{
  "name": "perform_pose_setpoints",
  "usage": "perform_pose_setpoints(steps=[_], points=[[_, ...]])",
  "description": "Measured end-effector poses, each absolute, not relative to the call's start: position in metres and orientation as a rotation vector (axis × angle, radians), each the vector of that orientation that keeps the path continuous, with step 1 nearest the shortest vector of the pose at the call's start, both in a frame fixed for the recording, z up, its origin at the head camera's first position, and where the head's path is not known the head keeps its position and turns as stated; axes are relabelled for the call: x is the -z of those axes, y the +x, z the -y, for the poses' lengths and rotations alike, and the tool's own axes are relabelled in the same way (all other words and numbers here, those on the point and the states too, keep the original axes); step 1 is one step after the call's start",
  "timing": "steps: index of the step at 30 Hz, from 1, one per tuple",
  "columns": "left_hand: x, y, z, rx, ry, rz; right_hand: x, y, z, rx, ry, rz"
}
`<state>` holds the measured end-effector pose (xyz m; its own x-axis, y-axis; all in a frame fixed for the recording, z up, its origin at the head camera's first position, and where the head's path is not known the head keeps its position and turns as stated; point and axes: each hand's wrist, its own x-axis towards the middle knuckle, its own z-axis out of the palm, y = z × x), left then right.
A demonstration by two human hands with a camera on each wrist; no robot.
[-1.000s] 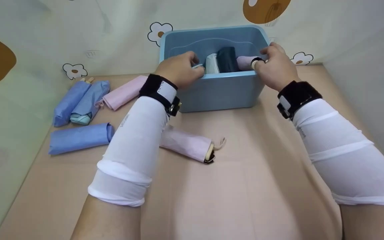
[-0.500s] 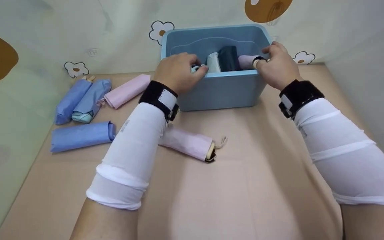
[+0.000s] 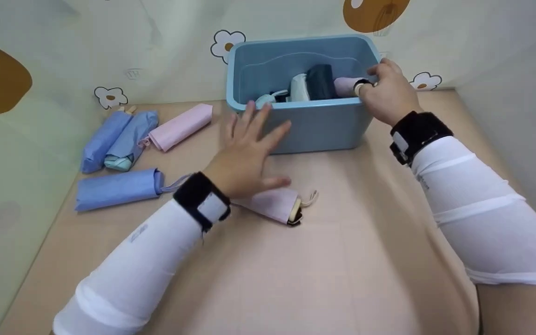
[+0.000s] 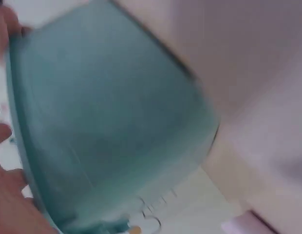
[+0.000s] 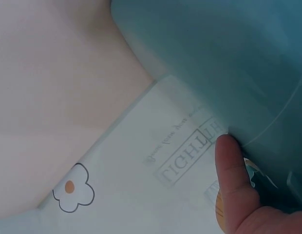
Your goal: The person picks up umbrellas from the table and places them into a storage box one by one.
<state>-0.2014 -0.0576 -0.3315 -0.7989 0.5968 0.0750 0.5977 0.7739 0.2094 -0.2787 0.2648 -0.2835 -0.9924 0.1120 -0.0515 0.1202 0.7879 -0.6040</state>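
My left hand [image 3: 244, 163], fingers spread, is in front of a blue plastic bin [image 3: 314, 128]. It overlaps a lilac folding umbrella [image 3: 275, 204] with a pale handle and wrist loop, lying on the table. In the left wrist view the bin's wall [image 4: 107, 112] fills much of the picture. My right hand [image 3: 386, 90] grips the bin's right rim, one finger [image 5: 231, 161] along the outer wall in the right wrist view. Inside the bin are a light-blue umbrella end with a loop [image 3: 265, 99], a whitish umbrella [image 3: 299, 88], a dark one [image 3: 320, 81] and a lilac one [image 3: 345, 87].
On the left of the table lie two blue umbrellas [image 3: 105, 142] side by side, a pink one [image 3: 182, 128] and another blue one [image 3: 117, 190]. A flower-printed curtain [image 3: 175, 51] hangs right behind the bin. The beige tabletop [image 3: 296, 274] extends towards me.
My left hand has let go of the light-blue umbrella in the bin and come out over the front rim, towards me, fingers spreading. My right hand stays at the rim.
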Motion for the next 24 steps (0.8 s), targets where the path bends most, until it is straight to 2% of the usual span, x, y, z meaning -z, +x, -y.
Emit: perform_pose_setpoints(steps=[5, 13, 17, 24], points=[[0.366, -0.165, 0.052, 0.231, -1.243, 3.148, 0.283, -0.278, -0.267, 0.999, 0.221, -2.948], [0.395, -0.162, 0.044, -0.146, -1.276, 2.921, 0.287, -0.277, -0.265, 1.018, 0.245, -2.93], [0.375, -0.159, 0.044, -0.207, -1.296, 2.796, 0.287, -0.278, -0.262, 1.031, 0.234, -2.926], [0.299, -0.174, 0.046, 0.056, -1.261, 2.595, 0.285, -0.277, -0.262, 1.045, 0.232, -2.938]])
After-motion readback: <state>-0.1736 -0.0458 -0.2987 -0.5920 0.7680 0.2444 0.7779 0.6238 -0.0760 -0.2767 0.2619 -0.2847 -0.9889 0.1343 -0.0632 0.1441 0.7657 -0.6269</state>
